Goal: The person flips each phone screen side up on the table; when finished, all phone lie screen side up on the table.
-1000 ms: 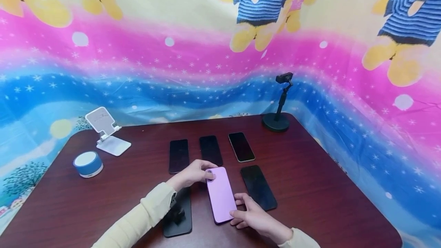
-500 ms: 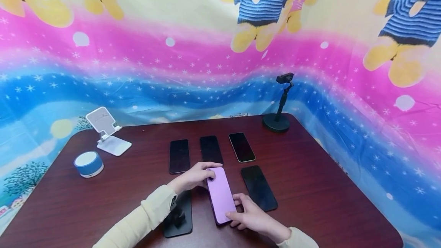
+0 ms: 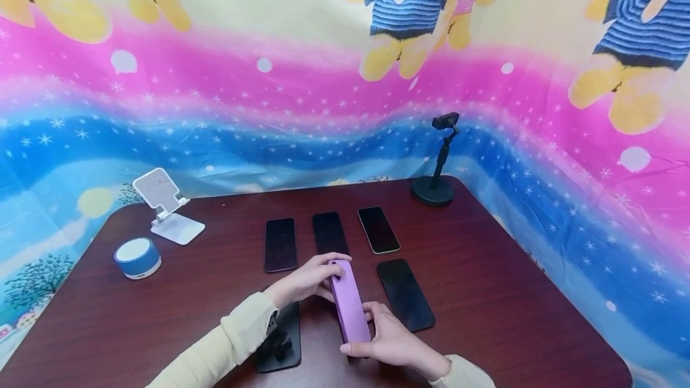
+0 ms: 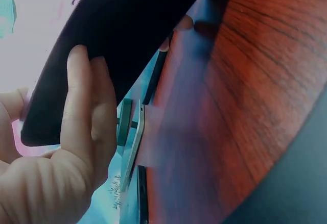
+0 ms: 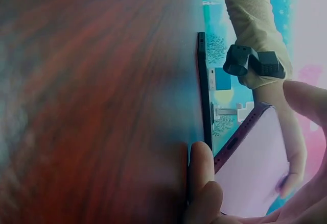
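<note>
A pink-purple smartphone (image 3: 351, 307) is tilted on its long side above the table, its back facing up and to the right. My left hand (image 3: 306, 280) grips its far end, thumb near the camera cutout. Around the near end is my right hand (image 3: 396, 340), thumb at the lower edge and fingers along the right side. The left wrist view shows the phone's dark screen side (image 4: 127, 40) with two left fingers (image 4: 79, 96) laid against it. In the right wrist view, the port edge (image 5: 232, 143) lies between the right thumb and fingers.
Dark phones lie around the hands: three behind (image 3: 280, 244) (image 3: 330, 233) (image 3: 378, 230), one at right (image 3: 405, 294), and one (image 3: 286, 349) partly under the left wrist. A white phone stand (image 3: 169, 208), a blue round speaker (image 3: 137, 257) and a black stand (image 3: 433, 190) stand farther out.
The pink-purple phone has rolled from nearly flat onto its side, its left edge lifting. My right thumb has shifted left along the near end; both hands keep holding it.
</note>
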Demonstrator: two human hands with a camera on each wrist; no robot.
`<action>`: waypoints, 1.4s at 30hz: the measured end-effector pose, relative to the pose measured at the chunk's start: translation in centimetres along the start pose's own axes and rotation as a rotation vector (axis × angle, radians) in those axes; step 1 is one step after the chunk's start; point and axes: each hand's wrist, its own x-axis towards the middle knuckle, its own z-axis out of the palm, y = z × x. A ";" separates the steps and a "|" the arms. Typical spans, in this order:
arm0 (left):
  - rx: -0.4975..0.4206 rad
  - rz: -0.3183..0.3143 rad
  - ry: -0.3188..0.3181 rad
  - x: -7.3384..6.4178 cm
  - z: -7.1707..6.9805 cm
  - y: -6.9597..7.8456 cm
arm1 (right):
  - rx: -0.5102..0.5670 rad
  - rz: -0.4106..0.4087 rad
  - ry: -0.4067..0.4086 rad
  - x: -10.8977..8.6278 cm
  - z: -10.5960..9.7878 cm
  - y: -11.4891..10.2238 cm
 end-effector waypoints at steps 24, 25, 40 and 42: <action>0.020 -0.005 -0.050 -0.5 0.7 -1.2 | -0.058 -0.023 -0.001 0.1 0.2 0.5; 0.006 -0.010 -0.046 -0.4 0.7 -1.2 | -0.064 -0.021 -0.002 0.2 0.2 0.4; -0.131 -0.053 -0.153 0.0 -0.1 -0.6 | -0.104 0.009 -0.014 0.6 0.0 0.2; -0.163 -0.062 -0.198 -0.1 -0.4 -0.4 | -0.101 0.000 -0.014 0.7 -0.1 0.3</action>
